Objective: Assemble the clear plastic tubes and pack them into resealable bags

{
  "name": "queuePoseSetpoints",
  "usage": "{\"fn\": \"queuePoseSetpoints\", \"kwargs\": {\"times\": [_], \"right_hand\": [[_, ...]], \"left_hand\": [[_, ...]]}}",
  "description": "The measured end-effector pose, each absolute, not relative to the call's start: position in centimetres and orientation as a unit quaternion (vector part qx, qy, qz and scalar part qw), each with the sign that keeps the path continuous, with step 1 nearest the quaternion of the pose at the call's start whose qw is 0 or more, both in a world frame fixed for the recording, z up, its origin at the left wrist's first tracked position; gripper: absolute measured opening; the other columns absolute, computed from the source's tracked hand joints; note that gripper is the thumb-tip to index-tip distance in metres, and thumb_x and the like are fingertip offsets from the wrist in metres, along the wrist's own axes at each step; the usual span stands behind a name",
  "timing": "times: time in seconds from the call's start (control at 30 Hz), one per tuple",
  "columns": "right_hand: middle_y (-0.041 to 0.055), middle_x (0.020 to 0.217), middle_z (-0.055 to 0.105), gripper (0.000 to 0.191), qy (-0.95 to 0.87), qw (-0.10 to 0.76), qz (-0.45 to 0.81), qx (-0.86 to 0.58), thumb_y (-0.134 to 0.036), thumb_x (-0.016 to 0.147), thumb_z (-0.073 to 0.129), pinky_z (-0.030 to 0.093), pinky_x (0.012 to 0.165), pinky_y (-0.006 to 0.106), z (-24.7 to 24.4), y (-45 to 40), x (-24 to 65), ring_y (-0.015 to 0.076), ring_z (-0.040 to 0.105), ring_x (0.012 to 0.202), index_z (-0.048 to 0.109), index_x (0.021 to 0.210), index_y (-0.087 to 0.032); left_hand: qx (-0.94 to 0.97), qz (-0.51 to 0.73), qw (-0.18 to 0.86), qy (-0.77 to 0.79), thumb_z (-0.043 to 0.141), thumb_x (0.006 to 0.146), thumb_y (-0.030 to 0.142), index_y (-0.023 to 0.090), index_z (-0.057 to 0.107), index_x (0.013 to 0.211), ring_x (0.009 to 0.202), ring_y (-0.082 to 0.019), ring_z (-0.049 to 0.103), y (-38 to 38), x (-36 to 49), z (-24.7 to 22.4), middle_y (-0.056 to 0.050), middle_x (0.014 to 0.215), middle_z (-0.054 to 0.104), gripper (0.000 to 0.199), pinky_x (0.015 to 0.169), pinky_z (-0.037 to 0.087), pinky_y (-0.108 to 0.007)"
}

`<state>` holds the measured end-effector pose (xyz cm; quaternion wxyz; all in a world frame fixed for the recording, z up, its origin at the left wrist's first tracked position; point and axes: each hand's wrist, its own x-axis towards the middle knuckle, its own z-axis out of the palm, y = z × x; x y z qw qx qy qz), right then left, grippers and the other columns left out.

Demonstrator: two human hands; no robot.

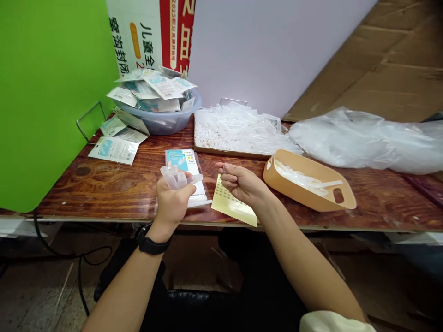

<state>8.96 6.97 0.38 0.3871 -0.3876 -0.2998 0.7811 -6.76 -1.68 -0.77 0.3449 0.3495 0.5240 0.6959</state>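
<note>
From my head camera, the brown table (90, 186) spread out, its front edge just nearer me than my left hand (172, 206), which gripped translucent tubes (181, 179). Whether my curled right hand (242, 183) pinched anything, I couldn't tell. Leftward, wood ran to a green panel (51, 101); rightward stood an orange basket (297, 198).

On the table (104, 193), packets (162, 87) fill 1 bowl (166, 123) upper left; 1 sheet (231, 207) lies centre, left of 1 basket (297, 196).
</note>
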Motion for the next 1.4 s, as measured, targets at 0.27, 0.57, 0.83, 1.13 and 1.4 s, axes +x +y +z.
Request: {"fn": "queuePoseSetpoints", "kwargs": {"times": [0.27, 0.57, 0.83, 1.13, 1.4], "right_hand": [[0.0042, 0.077, 0.054, 0.019, -0.185, 0.408, 0.806, -0.386, 0.001, 0.085, 0.041, 0.038, 0.040, 0.010, -1.3, 7.3, 11.0, 0.0021, 0.044, 0.049, 0.055, 0.089, -0.011], [0.0072, 0.082, 0.057, 0.011, -0.185, 0.427, 0.798, -0.384, 0.000, 0.082, 0.051, 0.037, 0.041, 0.011, -1.2, 7.6, 10.8, 0.0044, 0.051, 0.059, 0.057, 0.082, -0.009], [0.0055, 0.078, 0.058, 0.017, -0.212, 0.414, 0.794, -0.391, 0.000, 0.085, 0.043, 0.036, 0.040, 0.010, -1.4, 6.7, 9.8, 0.0012, 0.040, 0.048, 0.056, 0.081, -0.010], [0.0056, 0.077, 0.057, 0.024, -0.238, 0.404, 0.789, -0.397, 0.006, 0.080, 0.036, 0.034, 0.038, 0.010, -1.8, 7.1, 9.3, 0.0007, 0.037, 0.043, 0.050, 0.084, -0.012], [-0.0064, 0.044, 0.041, 0.026, -0.337, 0.399, 0.765, -0.377, -0.026, 0.095, 0.044, 0.013, 0.033, 0.013, -1.6, 6.0, 8.1, 0.0012, 0.019, 0.032, 0.048, 0.071, -0.016]], "left_hand": [[0.378, 0.693, 0.313, 0.528, 0.065, 0.057, 0.008, 0.017, 0.063, 0.063, 0.061, -0.010, 0.054, -2.3, -5.1, 0.3, 0.003, 0.066, 0.059, 0.011, 0.055, 0.044, -0.022], [0.431, 0.672, 0.275, 0.536, 0.065, 0.059, 0.010, 0.018, 0.060, 0.064, 0.062, -0.010, 0.053, -2.6, -3.8, 0.3, 0.004, 0.064, 0.056, 0.010, 0.061, 0.044, -0.024], [0.433, 0.659, 0.269, 0.553, 0.065, 0.056, 0.011, 0.016, 0.060, 0.063, 0.053, -0.008, 0.050, -2.4, -4.0, 0.8, 0.005, 0.058, 0.054, 0.010, 0.051, 0.041, -0.022], [0.425, 0.665, 0.252, 0.560, 0.062, 0.055, 0.009, 0.016, 0.057, 0.060, 0.050, -0.009, 0.045, -1.4, -4.6, 0.6, 0.005, 0.055, 0.049, 0.011, 0.049, 0.037, -0.023], [0.497, 0.615, 0.179, 0.586, 0.059, 0.056, 0.010, 0.019, 0.053, 0.057, 0.050, -0.009, 0.041, -0.3, -6.5, -0.2, 0.006, 0.051, 0.045, 0.011, 0.050, 0.031, -0.024]]}}
